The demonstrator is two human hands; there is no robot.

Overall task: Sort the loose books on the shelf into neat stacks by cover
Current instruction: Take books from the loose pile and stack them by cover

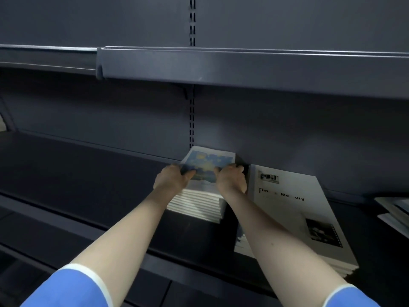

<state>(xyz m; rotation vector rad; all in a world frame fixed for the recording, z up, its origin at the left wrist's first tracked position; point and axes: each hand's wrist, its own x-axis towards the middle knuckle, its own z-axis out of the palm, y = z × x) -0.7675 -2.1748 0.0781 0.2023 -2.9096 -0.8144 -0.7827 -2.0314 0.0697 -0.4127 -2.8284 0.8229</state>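
Note:
A stack of books with a blue-and-yellow painted cover [208, 161] stands at the back of the dark shelf [88, 173], white page edges facing me. My left hand [172, 179] grips the stack's left side, thumb on the top cover. My right hand [232, 179] grips its right side the same way. To the right lies a second stack topped by a white cover [294, 209] with black lettering and two dark photos. My right forearm hides part of that stack's left edge.
A shelf board [243, 69] overhangs the work area at head height. More books [394, 209] lie at the far right edge of the shelf. The left half of the shelf is bare dark metal. A slotted upright [191, 120] runs down the back panel.

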